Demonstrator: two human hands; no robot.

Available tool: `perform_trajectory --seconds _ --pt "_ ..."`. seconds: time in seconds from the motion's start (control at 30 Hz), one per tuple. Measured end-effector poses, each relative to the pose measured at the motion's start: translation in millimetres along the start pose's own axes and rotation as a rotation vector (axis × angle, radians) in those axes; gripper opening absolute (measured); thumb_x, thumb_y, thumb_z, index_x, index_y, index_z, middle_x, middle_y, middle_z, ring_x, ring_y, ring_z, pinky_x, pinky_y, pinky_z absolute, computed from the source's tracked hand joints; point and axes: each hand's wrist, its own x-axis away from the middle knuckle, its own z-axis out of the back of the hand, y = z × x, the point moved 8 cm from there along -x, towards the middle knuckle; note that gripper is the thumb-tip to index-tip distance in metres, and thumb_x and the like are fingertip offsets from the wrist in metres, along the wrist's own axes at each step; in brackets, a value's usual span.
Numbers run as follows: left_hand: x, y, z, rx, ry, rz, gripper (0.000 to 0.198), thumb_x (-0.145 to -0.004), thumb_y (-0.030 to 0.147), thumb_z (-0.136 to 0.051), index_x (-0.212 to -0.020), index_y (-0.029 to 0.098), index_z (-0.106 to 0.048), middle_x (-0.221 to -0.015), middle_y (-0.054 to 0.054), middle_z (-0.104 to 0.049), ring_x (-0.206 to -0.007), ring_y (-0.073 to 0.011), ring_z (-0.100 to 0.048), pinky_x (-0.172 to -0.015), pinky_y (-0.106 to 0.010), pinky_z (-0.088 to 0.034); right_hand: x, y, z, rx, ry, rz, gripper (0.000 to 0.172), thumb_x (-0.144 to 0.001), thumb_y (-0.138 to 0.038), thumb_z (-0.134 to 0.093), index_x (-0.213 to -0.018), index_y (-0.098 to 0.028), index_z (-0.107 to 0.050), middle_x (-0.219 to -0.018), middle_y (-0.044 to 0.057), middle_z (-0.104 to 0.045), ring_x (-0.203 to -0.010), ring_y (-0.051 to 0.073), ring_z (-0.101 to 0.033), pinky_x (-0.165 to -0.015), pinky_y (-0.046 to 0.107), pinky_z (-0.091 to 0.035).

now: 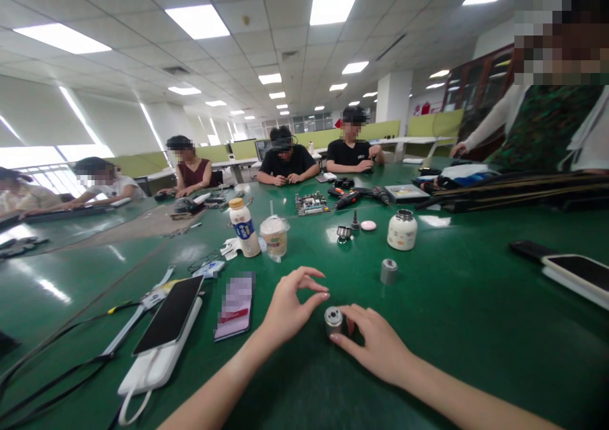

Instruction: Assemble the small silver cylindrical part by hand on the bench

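While right grip (375, 341) held silvery, hole-topped metal cylinder (333, 321), left grip (295, 302) hung parted; similar cylinder (389, 272) stood farther right, black-screened phone (170, 316) lay left.

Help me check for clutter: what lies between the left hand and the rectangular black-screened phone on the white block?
The head view shows a flat lilac rectangle, apparently a phone, on the green tabletop between the left hand and the black-screened phone.

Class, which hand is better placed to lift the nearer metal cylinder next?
Probably the right hand: its grip is on the nearer metal cylinder, while the left hand is open and apart from it.
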Motion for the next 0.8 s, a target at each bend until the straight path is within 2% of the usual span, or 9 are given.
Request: perform_trajectory --seconds 0.13,0.2,0.33,0.43,0.5,0.6,0.7,0.8 --pt "-4.9 -40.6 4.8 -0.084 0.004 0.056 0.026 -0.078 0.024 -0.071 -0.101 0.024 -0.058 -0.087 -0.002 -0.077 -0.096 -0.0255 -0.069 -0.094 -0.041 -0.042 0.5 -0.1 -0.1 -0.004 -0.005 -0.003 0.027 -0.088 -0.04 -0.059 -0.112 -0.027 -0.059 -0.087 0.001 -0.063 -0.077 0.02 -0.056 -0.072 0.032 -0.04" --pt "-3.6 -57.7 0.7 -0.181 -0.037 0.06 0.027 -0.077 0.022 -0.072 -0.1 0.025 -0.06 -0.085 0.0 -0.078 -0.1 -0.0269 -0.066 -0.094 -0.044 -0.041 0.7 0.8 0.0 -0.004 -0.003 -0.013 0.028 -0.088 -0.04 -0.06 -0.112 -0.026 -0.06 -0.088 0.001 -0.063 -0.077 0.02 -0.056 -0.073 0.032 -0.04" --pt "-0.7 -71.1 -3.0 -0.212 -0.047 0.069 0.03 -0.076 0.022 -0.073 -0.103 0.025 -0.061 -0.088 0.0 -0.078 -0.106 -0.0276 -0.062 -0.094 -0.045 -0.04 0.3 1.0 -0.2 -0.007 -0.009 -0.012 0.028 -0.088 -0.041 -0.059 -0.112 -0.027 -0.06 -0.088 0.001 -0.063 -0.077 0.02 -0.056 -0.073 0.032 -0.04" --pt "-1.9 -58.0 -1.4 -0.167 -0.03 0.07 0.028 -0.077 0.024 -0.073 -0.103 0.024 -0.061 -0.086 0.0 -0.078 -0.101 -0.0255 -0.065 -0.095 -0.043 -0.041 0.1 0.4 -0.3 -0.007 -0.013 -0.004 0.026 -0.089 -0.04 -0.059 -0.111 -0.027 -0.059 -0.087 0.0 -0.062 -0.076 0.02 -0.055 -0.072 0.032 -0.04" --pt "-2.7 -40.2 -1.3 -0.028 -0.029 0.068 0.028 -0.077 0.025 -0.072 -0.103 0.022 -0.06 -0.086 -0.001 -0.077 -0.092 -0.0225 -0.069 -0.092 -0.038 -0.044 0.4 0.2 -0.4 -0.007 -0.011 0.0 0.026 -0.089 -0.04 -0.059 -0.111 -0.027 -0.059 -0.086 0.0 -0.061 -0.075 0.019 -0.055 -0.072 0.032 -0.04" --pt "-0.6 -8.5 -8.3 0.126 -0.108 0.044 0.029 -0.078 0.026 -0.071 -0.104 0.021 -0.059 -0.091 -0.003 -0.077 -0.088 -0.0214 -0.071 -0.088 -0.034 -0.047 0.7 0.0 -0.9 -0.012 -0.006 0.008 0.025 -0.089 -0.04 -0.06 -0.11 -0.028 -0.058 -0.083 -0.001 -0.06 -0.075 0.019 -0.055 -0.07 0.031 -0.039" --pt "4.2 14.2 -12.8 0.04 -0.147 -0.004 0.032 -0.076 0.025 -0.073 -0.105 0.023 -0.06 -0.084 -0.001 -0.077 -0.098 -0.0239 -0.068 -0.098 -0.04 -0.037 0.4 0.2 -0.6 -0.009 0.007 0.011 0.021 -0.088 -0.04 -0.06 -0.105 -0.026 -0.059 -0.081 -0.001 -0.059 -0.074 0.019 -0.054 -0.068 0.031 -0.037" --pt "8.4 22.0 -16.3 -0.044 -0.179 -0.03 0.03 -0.077 0.022 -0.072 -0.105 0.023 -0.06 -0.085 0.001 -0.077 -0.103 -0.0246 -0.064 -0.098 -0.043 -0.033 0.1 -0.7 -0.7 -0.016 0.01 0.025 0.018 -0.089 -0.038 -0.06 -0.103 -0.026 -0.059 -0.081 -0.002 -0.059 -0.074 0.018 -0.054 -0.068 0.03 -0.037"
